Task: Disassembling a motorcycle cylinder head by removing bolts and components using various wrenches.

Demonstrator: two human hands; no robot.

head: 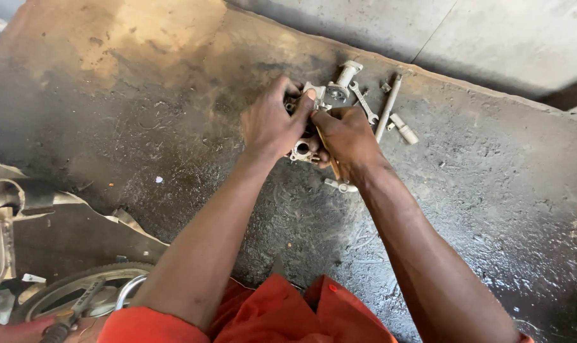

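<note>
Head view gives me one landmark, the small grey metal housing (303, 147) held up over the oily concrete floor (491, 190); I place everything against it. My left hand (270, 124) clamps it from the left, thumb hooked over its top edge; my right hand (347, 136) closes on it from the right, fist wrapped round a wooden-handled tool (330, 160) whose long axis slants down and right of the housing; both hands touch it, neither nearer. Just beyond it lies a spanner (364, 103); further right, a slim rod (387, 109).

Wrench (363, 101) and rod (388, 108) lie right of hands (310, 130).
</note>
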